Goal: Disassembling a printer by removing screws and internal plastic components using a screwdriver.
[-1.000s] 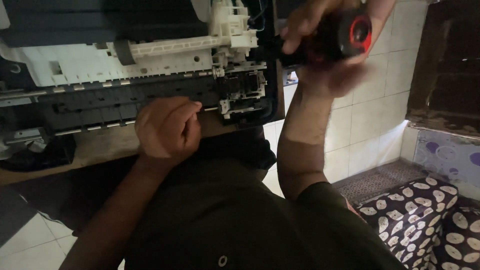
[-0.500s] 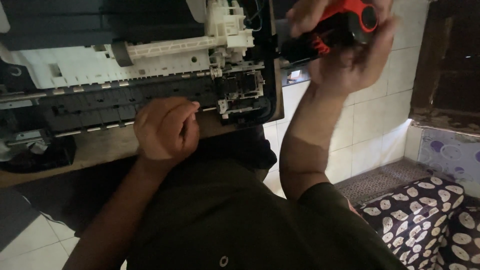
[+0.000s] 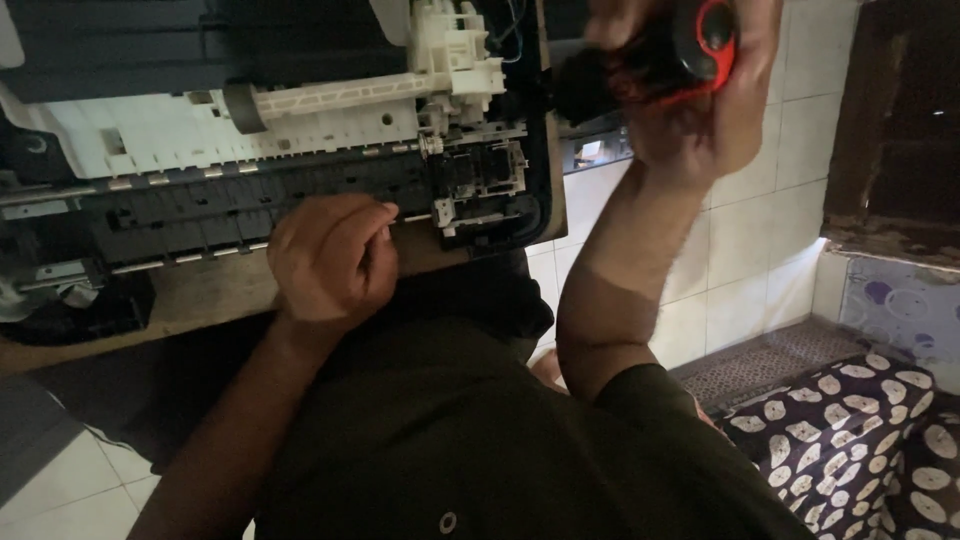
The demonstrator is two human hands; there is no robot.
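Observation:
An opened printer [image 3: 250, 150] with white and black plastic inner parts lies on a wooden table [image 3: 200, 295]. My left hand [image 3: 330, 260] rests curled against the printer's front edge, fingertips at a thin metal rail; whether it pinches anything I cannot tell. My right hand [image 3: 700, 110] is raised at the printer's right end and grips a red and black tool [image 3: 690, 45] with a round red end. The black carriage block [image 3: 485, 185] sits between my two hands.
A white tiled wall [image 3: 740, 230] runs to the right of the table. A dark patterned cushion [image 3: 840, 440] with pale round spots lies at the lower right. A dark wooden frame [image 3: 900, 130] stands at the far right. My dark shirt fills the lower middle.
My right hand has turned the red and black tool, so its round red end now faces outward at the top. My left hand has stayed at the printer's front edge.

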